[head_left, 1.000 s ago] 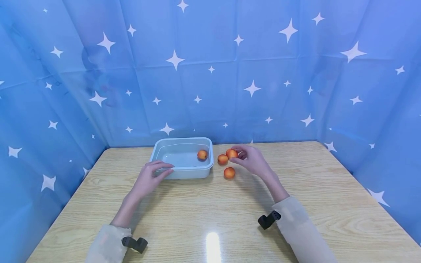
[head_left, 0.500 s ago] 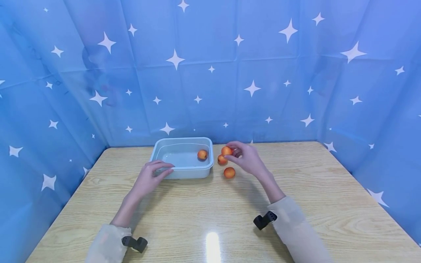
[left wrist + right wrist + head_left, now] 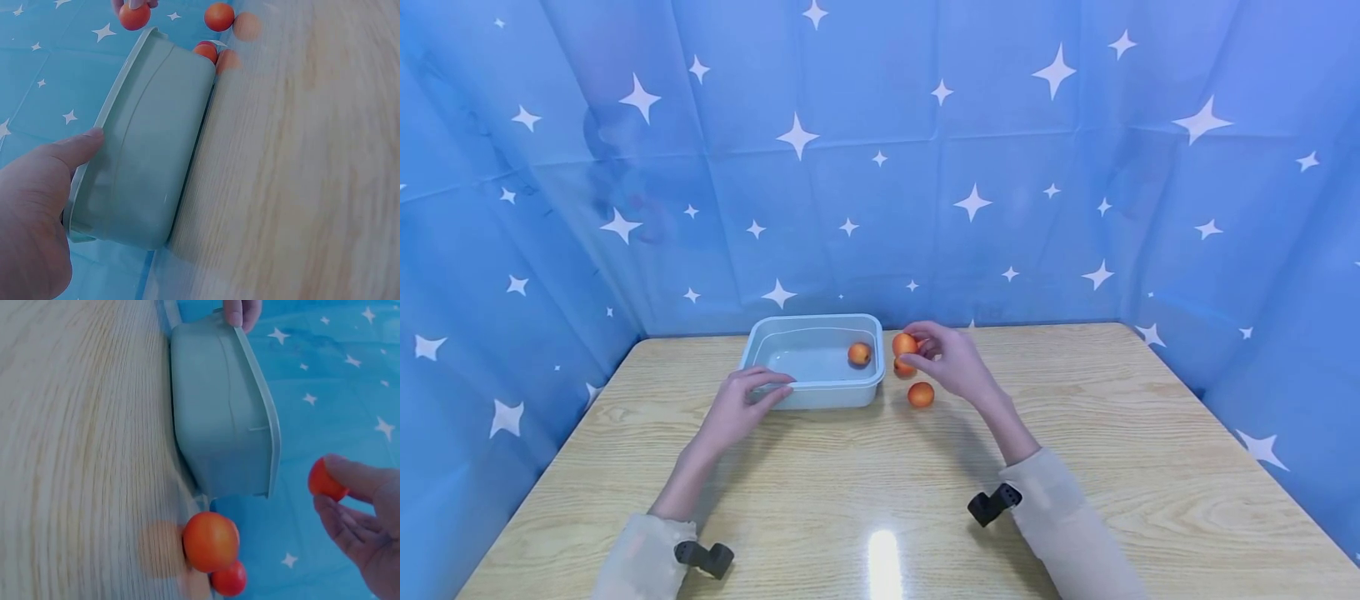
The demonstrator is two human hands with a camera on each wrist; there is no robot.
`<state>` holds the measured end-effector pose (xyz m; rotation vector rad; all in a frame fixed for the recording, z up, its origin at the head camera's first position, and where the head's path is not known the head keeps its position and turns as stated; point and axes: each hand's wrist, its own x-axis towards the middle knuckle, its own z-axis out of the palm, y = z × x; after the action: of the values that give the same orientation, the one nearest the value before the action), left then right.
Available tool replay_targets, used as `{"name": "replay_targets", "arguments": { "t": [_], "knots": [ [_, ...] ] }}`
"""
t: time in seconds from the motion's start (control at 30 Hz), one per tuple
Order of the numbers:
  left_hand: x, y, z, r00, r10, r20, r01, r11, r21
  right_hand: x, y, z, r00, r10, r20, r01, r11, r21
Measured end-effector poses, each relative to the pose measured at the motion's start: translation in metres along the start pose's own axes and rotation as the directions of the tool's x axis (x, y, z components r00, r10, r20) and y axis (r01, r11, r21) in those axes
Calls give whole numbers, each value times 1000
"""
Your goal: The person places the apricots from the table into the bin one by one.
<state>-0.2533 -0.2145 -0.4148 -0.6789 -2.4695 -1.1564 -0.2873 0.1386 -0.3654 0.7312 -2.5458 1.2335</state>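
A light blue plastic container (image 3: 831,396) sits on the table with one orange-red round fruit (image 3: 859,354) inside, at its right end. My left hand (image 3: 733,410) pinches the front-left rim; in the left wrist view the thumb (image 3: 81,149) lies against the outer wall. My right hand (image 3: 955,362) pinches another such fruit (image 3: 324,481) between thumb and fingertips. That fruit is raised just right of the container, above rim height in the right wrist view. Below it on the table lies a fruit (image 3: 903,367) partly hidden by the hand, with one more fruit (image 3: 921,395) nearer me.
The wooden table (image 3: 820,492) runs back to a blue curtain (image 3: 850,183) with white stars. Black wrist cameras sit on both sleeves, the right one (image 3: 994,504) and the left one (image 3: 703,558).
My right hand has lifted its fruit off the table and carried it left, to beside the container's right wall. The left hand and the container have stayed in place.
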Motion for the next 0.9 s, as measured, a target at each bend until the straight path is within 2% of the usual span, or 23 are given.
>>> {"name": "replay_targets", "arguments": {
  "t": [0.5,0.9],
  "knots": [
    [0,-1,1,1000,14,-6,-14,1000,13,5,-10,8,1000,12,20,-13,1000,21],
    [0,-2,2,1000,15,-7,-15,1000,9,6,-13,14,999,-31,16,30,999,18]
  ]
}}
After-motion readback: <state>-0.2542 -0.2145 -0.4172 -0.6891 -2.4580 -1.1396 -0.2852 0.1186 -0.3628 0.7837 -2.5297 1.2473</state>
